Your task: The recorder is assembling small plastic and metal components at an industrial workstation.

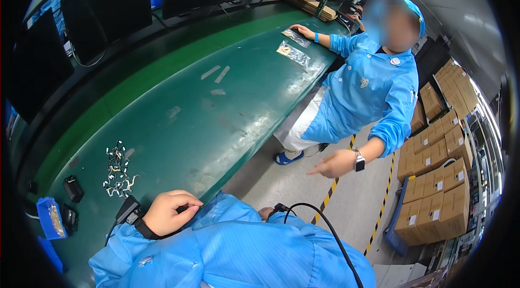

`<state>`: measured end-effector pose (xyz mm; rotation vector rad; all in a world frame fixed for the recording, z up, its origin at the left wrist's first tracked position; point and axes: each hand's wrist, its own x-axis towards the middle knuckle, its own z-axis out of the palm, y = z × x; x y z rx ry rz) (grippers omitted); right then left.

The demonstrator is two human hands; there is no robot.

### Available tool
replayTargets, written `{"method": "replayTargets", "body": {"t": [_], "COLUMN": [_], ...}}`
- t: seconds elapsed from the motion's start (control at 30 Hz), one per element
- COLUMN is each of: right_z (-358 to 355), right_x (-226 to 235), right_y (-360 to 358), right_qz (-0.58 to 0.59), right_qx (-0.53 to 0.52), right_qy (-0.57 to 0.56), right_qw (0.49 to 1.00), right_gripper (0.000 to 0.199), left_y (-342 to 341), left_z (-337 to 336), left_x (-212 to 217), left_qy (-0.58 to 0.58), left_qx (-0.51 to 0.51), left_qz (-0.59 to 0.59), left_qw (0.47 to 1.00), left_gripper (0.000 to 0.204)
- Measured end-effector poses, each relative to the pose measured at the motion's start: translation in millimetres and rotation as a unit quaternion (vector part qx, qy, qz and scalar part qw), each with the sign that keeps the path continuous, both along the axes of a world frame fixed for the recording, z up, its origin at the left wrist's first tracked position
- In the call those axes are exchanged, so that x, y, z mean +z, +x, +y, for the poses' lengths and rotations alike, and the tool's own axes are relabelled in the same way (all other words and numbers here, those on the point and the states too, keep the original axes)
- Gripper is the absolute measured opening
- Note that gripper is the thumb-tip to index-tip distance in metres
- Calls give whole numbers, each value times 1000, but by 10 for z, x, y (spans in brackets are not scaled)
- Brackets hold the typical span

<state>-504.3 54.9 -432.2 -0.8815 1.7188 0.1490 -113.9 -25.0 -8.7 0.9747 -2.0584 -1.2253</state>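
My left hand (172, 213) rests at the near edge of the green table, its fingers loosely curled and nothing visible in them. On that wrist sits a black strap with a small black device (129, 210). Just beyond it lies a loose cluster of short dark cables with white connectors (118, 171), untouched. My right hand (265, 213) hangs low in front of my body, past the table edge. Only a small part of it shows beside a black wristband, and its fingers are hidden.
A co-worker in blue (374, 82) stands at the table's right side, one hand on a clear bag (296, 38), the other pointing. Another bag of small parts (293, 53) lies nearby. A blue bin (52, 217) stands left; cartons (433, 207) are stacked right. A black cable (330, 234) crosses my sleeve.
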Motion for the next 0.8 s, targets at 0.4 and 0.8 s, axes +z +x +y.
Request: {"method": "replayTargets", "body": {"t": [0.4,0.8], "right_z": [66,0], "right_x": [147,195], "right_y": [29,132], "right_qz": [101,35], "right_qx": [323,241], "right_qy": [-48,-84], "right_qw": [940,966], "right_gripper": [41,31], "left_y": [-19,40], "left_z": [-83,-55], "left_x": [-68,-111], "left_qy": [16,-20], "left_qx": [-3,-14], "left_qz": [12,5], "left_qw": [1000,1000], "left_gripper": [11,10]}}
